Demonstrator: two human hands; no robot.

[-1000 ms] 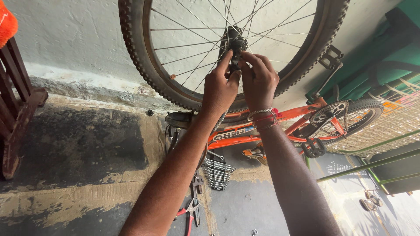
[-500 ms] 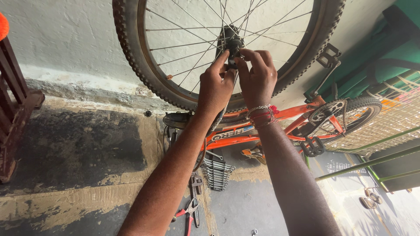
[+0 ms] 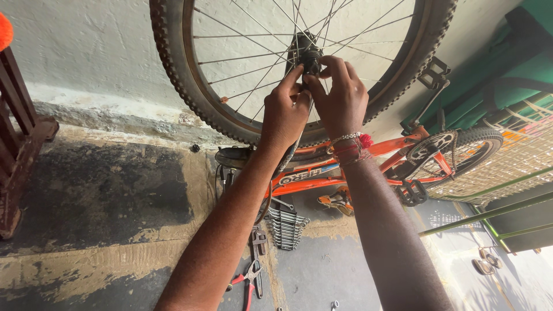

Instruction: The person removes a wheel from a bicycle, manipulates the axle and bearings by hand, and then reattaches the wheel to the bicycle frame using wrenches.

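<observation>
An orange bicycle [image 3: 322, 178] stands upside down, its spoked wheel [image 3: 190, 92] with a knobby tyre raised in front of me. Both my hands are at the dark wheel hub [image 3: 310, 56]. My left hand [image 3: 285, 109] pinches a small part at the hub with thumb and fingers. My right hand [image 3: 341, 95], with bracelets and red thread at the wrist, grips the hub end from the right. The part between the fingers is mostly hidden.
On the floor below lie a set of spanners [image 3: 285, 227], red-handled pliers [image 3: 246, 282] and a wrench [image 3: 257, 245]. A second wheel and chainring [image 3: 438, 152] are at right, with a pedal [image 3: 412, 193]. A dark wooden stand [image 3: 20, 144] is at left, green metal framing [image 3: 489, 213] at right.
The view has shifted slightly, so the wheel and hands sit a little lower and more central. My fingers have shifted a little around the hub; both hands stay on it.
</observation>
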